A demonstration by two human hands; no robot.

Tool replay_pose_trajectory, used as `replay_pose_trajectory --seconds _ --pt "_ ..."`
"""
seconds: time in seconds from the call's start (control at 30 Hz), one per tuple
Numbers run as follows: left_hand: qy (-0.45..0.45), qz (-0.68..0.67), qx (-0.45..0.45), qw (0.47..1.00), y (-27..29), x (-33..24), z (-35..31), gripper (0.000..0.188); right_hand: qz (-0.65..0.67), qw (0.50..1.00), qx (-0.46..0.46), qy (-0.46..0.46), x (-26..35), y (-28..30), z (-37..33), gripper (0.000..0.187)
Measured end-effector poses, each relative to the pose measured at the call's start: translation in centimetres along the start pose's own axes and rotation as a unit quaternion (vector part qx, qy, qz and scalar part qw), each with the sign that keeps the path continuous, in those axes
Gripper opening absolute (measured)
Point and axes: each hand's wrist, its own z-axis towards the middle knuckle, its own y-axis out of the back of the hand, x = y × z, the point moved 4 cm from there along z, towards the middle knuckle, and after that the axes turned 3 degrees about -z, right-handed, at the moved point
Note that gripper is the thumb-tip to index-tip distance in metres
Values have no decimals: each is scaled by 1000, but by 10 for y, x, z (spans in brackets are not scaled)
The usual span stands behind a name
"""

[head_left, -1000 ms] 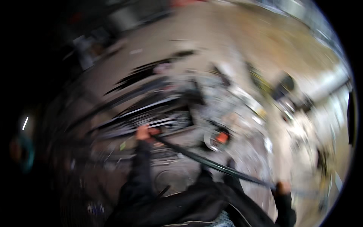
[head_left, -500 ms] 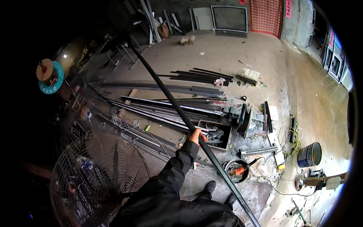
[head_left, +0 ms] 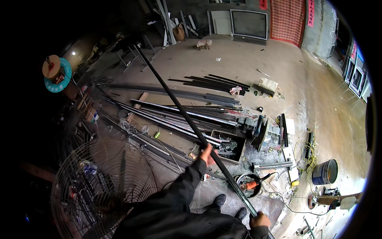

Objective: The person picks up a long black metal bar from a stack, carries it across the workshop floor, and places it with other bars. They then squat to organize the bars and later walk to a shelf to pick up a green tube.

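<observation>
A long black metal profile (head_left: 175, 101) runs slantwise across the view, from the far left down to the near right. My left hand (head_left: 207, 154) grips it near its middle, fingers partly hidden behind the bar. My right hand (head_left: 260, 220) is closed on its near end at the lower edge. Beneath the profile, between my hands, a round bucket (head_left: 255, 194) on the floor holds an orange power tool (head_left: 249, 185). Just beyond my left hand lies an open box (head_left: 240, 153) of small metal parts.
Several long profiles (head_left: 159, 115) lie on the floor ahead, beside a cutting saw (head_left: 258, 129). A large wire fan cage (head_left: 103, 187) stands at near left. To the right are a dark bucket (head_left: 325, 172) and a yellow cable (head_left: 311, 158). Framed panels (head_left: 249, 24) lean at the back.
My right hand has come into view and now holds the profile's near end. The left hand stays on the profile, slightly nearer to me. The whole view has shifted a little.
</observation>
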Motion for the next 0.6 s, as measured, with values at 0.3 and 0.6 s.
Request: replay_pose_trajectory --seconds 0.3,0.6 --pt "-3 -22 41 999 -83 121 -70 29 185 962 -15 201 125 58 49 30" --pt "-61 12 54 997 -9 -63 58 33 89 991 -62 76 -91 30 -29 24"
